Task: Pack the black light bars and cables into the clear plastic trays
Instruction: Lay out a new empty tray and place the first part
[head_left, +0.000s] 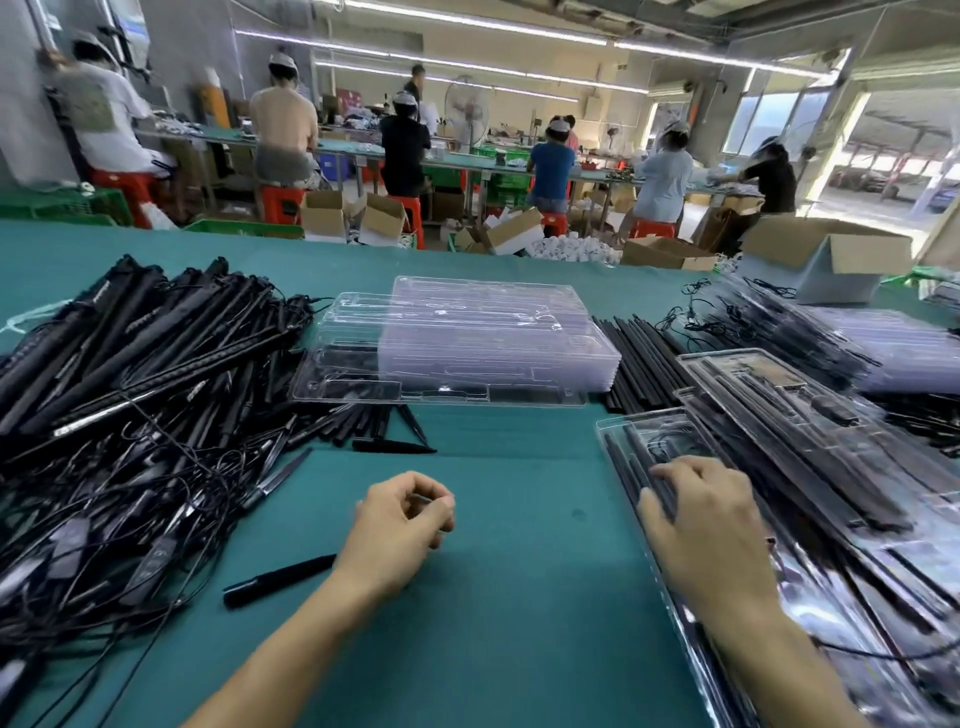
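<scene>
Partway through packing, plenty left.
My right hand (701, 525) lies flat, fingers spread, on a filled clear tray (610, 423) beside other packed ones. My left hand (397, 525) hovers loosely curled, holding nothing I can see. A big heap of light bars and cables (130, 389) waits on my left, with empty trays (467, 343) stacked ahead.

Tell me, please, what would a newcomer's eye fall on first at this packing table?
Most striking is the big tangled heap of black light bars and cables covering the left side of the green table. Next comes the stack of clear plastic trays in the middle, towards the far edge. On the right, the right hand rests on a filled tray, with more filled trays behind it.
</scene>
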